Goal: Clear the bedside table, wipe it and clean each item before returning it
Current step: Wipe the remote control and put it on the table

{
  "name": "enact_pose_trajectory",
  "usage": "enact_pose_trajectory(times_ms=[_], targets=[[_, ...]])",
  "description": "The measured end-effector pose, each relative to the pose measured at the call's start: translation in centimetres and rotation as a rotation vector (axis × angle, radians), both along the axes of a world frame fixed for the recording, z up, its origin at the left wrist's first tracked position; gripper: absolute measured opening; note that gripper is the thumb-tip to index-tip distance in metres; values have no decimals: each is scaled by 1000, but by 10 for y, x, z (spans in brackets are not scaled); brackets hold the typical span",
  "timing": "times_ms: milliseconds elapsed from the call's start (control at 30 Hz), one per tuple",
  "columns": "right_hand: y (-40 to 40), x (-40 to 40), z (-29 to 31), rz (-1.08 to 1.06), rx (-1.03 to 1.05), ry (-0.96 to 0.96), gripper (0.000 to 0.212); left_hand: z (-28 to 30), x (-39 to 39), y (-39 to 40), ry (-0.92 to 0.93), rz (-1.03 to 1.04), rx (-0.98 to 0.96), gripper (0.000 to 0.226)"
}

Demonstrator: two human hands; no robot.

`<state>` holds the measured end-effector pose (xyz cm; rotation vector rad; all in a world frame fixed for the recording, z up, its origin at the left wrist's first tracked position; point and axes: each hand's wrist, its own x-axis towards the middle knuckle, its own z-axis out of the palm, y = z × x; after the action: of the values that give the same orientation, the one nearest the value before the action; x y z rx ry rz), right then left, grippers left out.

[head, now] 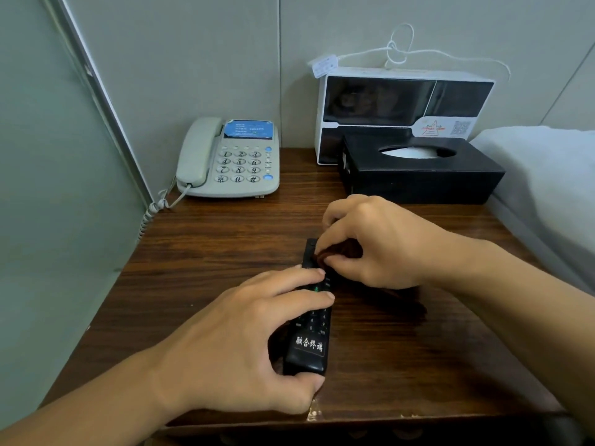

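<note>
You're mid-clean on the remote (310, 329): your left hand (244, 342) clamps it flat on the counter (209, 239) while your right hand (376, 243) pinches a dark brown cloth (341, 252) against its top end. Phone (228, 159), tissue box (418, 170) and white device (402, 101) sit at the back, apparently uncleared.

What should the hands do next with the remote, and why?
Probably draw the brown cloth down along the remote control towards its labelled near end. The right hand pinches the cloth on the remote's far end only, while the left hand grips the remote against the wooden bedside table. The number keys and the label do not look wiped yet.
</note>
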<state>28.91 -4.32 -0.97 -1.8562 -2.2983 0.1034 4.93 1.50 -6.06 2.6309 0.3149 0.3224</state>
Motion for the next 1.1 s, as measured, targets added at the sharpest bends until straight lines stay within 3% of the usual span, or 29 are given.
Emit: enact_pose_trajectory(times_ms=[233,500,800,1100], targets=[[2,-1,-2,-7,20,57,19,-2,-1,1,-30,-2,24,86],[1,-16,6,-76,-31,-36,21,0,-1,-3,-25,20,19,85],[2,-44,-1,-337,110,-94,21,0,-3,-3,-32,18,7,84],[4,-5,5,31,-22,11,18,-2,-2,-3,-31,17,16,85]])
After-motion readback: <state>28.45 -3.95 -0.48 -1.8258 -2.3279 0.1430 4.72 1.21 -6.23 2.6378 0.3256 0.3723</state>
